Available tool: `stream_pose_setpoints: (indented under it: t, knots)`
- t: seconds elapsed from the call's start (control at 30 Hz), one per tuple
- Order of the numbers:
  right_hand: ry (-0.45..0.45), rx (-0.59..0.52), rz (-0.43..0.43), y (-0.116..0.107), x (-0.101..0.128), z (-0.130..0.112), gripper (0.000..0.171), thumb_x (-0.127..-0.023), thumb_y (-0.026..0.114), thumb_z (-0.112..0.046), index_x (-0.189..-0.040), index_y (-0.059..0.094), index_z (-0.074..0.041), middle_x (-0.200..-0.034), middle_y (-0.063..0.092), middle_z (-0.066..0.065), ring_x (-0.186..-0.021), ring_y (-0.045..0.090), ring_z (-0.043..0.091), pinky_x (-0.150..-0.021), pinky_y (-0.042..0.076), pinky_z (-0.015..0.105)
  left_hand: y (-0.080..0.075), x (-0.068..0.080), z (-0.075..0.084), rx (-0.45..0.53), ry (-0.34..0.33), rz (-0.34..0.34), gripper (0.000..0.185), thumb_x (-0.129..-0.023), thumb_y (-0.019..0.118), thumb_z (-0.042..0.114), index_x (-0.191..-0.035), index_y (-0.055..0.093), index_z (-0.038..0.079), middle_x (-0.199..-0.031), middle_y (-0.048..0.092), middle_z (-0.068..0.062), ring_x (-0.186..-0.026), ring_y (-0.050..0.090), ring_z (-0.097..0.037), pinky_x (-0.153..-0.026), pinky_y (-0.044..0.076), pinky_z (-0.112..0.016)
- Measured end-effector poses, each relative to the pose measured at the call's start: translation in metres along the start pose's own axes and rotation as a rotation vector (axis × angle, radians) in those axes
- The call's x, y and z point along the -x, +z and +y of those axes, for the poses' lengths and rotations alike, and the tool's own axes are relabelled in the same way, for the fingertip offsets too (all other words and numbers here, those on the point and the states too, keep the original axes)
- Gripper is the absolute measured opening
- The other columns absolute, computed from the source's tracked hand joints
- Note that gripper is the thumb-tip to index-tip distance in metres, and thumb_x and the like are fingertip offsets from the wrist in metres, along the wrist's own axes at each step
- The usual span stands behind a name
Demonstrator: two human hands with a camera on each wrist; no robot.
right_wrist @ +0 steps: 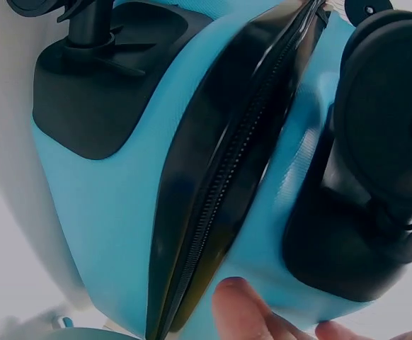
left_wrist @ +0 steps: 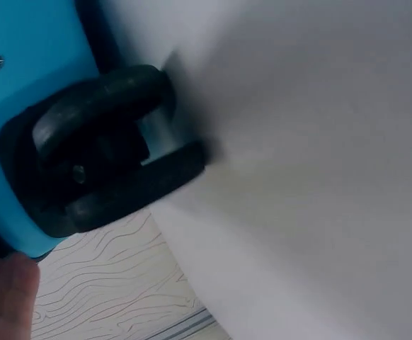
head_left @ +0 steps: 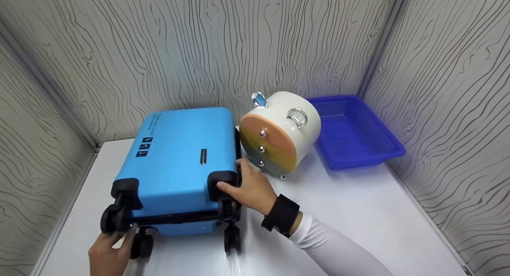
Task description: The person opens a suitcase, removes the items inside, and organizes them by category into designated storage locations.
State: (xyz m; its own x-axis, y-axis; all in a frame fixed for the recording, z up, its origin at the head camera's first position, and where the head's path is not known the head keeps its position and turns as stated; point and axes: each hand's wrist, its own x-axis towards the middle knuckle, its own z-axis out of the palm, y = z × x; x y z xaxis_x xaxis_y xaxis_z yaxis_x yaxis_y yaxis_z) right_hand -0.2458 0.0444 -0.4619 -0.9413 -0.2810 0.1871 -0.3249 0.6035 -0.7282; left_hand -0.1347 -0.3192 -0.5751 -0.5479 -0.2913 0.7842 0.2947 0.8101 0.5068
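Note:
A bright blue hard-shell suitcase (head_left: 179, 156) lies flat on the white table (head_left: 358, 212), its black wheels toward me. My right hand (head_left: 249, 188) grips the near right corner, fingers over the black wheel mount (head_left: 221, 180) and thumb on the side. In the right wrist view, its fingertips (right_wrist: 241, 312) press the blue shell (right_wrist: 107, 212) beside the black zipper band (right_wrist: 227, 177) and a wheel (right_wrist: 390, 120). My left hand (head_left: 109, 252) reaches up from below and curls round the near left wheel (head_left: 115, 220). The left wrist view shows that double wheel (left_wrist: 107, 142) close up and a finger (left_wrist: 4, 297) at the edge.
A round white case (head_left: 279, 136) with an orange and yellow face and metal studs stands just right of the suitcase. A blue mesh basket (head_left: 350, 132) sits in the far right corner. Wood-grain walls (head_left: 239, 41) close in the table on three sides.

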Motion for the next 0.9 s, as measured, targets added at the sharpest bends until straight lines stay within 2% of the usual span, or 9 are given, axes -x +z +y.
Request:
stream_pose_setpoints:
  t: [0.17,0.37,0.43,0.5,0.57,0.63,0.73,0.8,0.9]
  knots:
    - [0.043,-0.028,-0.043,-0.003,-0.003,-0.001,0.092,-0.094,0.077,-0.061,-0.157,0.047,-0.001,-0.150,0.062,0.028,-0.131,0.067,0.040,-0.108,0.055,0.056,0.004,0.000,0.003,0.060,-0.045,-0.031,0.023,-0.064,0.087,-0.018,-0.080,0.075,-0.008,-0.085,0.066,-0.019,-0.103,0.044,0.032,-0.097,0.035,0.001]
    - [0.048,-0.035,-0.057,-0.003,-0.002,0.001,0.095,-0.094,0.076,-0.061,-0.159,0.045,0.001,-0.151,0.062,0.029,-0.133,0.066,0.039,-0.110,0.054,0.056,0.013,0.004,0.013,0.085,-0.128,-0.065,0.014,-0.070,0.088,-0.015,-0.078,0.078,-0.009,-0.097,0.066,-0.020,-0.115,0.041,0.023,-0.105,0.030,-0.003]
    - [0.047,-0.030,-0.061,-0.003,-0.002,0.001,0.095,-0.094,0.076,-0.062,-0.159,0.045,0.001,-0.151,0.061,0.030,-0.135,0.066,0.039,-0.111,0.054,0.055,0.012,0.003,0.018,0.083,-0.251,-0.095,0.023,-0.075,0.090,-0.009,-0.095,0.078,-0.009,-0.104,0.067,-0.020,-0.111,0.046,0.022,-0.103,0.032,-0.001]
    - [0.047,-0.030,-0.071,-0.003,-0.002,0.001,0.096,-0.095,0.076,-0.061,-0.160,0.043,0.001,-0.153,0.060,0.029,-0.138,0.064,0.039,-0.113,0.052,0.055,0.009,-0.002,0.022,0.063,-0.427,-0.155,0.047,-0.080,0.093,0.002,-0.119,0.071,-0.011,-0.117,0.066,-0.022,-0.114,0.058,0.009,-0.094,0.037,0.002]
    - [0.041,-0.036,-0.079,-0.003,-0.003,0.000,0.096,-0.095,0.076,-0.059,-0.161,0.042,0.002,-0.157,0.056,0.029,-0.141,0.061,0.039,-0.116,0.050,0.055,0.006,-0.009,0.024,0.083,-0.616,-0.241,0.078,-0.084,0.095,0.015,-0.145,0.052,-0.009,-0.136,0.059,-0.025,-0.124,0.067,-0.014,-0.098,0.052,-0.010]
    - [0.031,-0.040,-0.085,-0.004,-0.004,0.000,0.096,-0.097,0.075,-0.057,-0.162,0.040,0.003,-0.160,0.053,0.029,-0.145,0.058,0.039,-0.119,0.048,0.054,0.004,-0.017,0.023,0.088,-0.763,-0.380,0.104,-0.087,0.094,0.030,-0.164,0.031,-0.001,-0.158,0.046,-0.031,-0.141,0.058,-0.040,-0.110,0.055,-0.031]
    - [0.006,-0.045,-0.092,-0.003,-0.005,-0.001,0.094,-0.099,0.074,-0.053,-0.163,0.037,0.005,-0.162,0.050,0.030,-0.147,0.056,0.040,-0.121,0.046,0.055,0.003,-0.022,0.020,0.118,-0.826,-0.539,0.117,-0.087,0.094,0.038,-0.171,0.019,0.004,-0.169,0.034,-0.034,-0.156,0.039,-0.052,-0.125,0.036,-0.065]
    - [-0.008,-0.040,-0.098,-0.003,-0.005,0.000,0.094,-0.100,0.073,-0.051,-0.164,0.036,0.007,-0.163,0.048,0.030,-0.149,0.053,0.041,-0.123,0.045,0.055,0.004,-0.022,0.019,0.120,-0.821,-0.594,0.120,-0.086,0.094,0.038,-0.172,0.018,0.004,-0.170,0.033,-0.035,-0.157,0.035,-0.053,-0.125,0.032,-0.069]
    - [-0.036,-0.037,-0.106,-0.005,-0.006,0.003,0.093,-0.103,0.070,-0.049,-0.164,0.034,0.010,-0.165,0.045,0.032,-0.153,0.049,0.043,-0.125,0.042,0.056,0.006,-0.017,0.025,0.113,-0.815,-0.563,0.118,-0.083,0.097,0.035,-0.170,0.024,0.003,-0.167,0.038,-0.034,-0.156,0.039,-0.051,-0.123,0.035,-0.069]
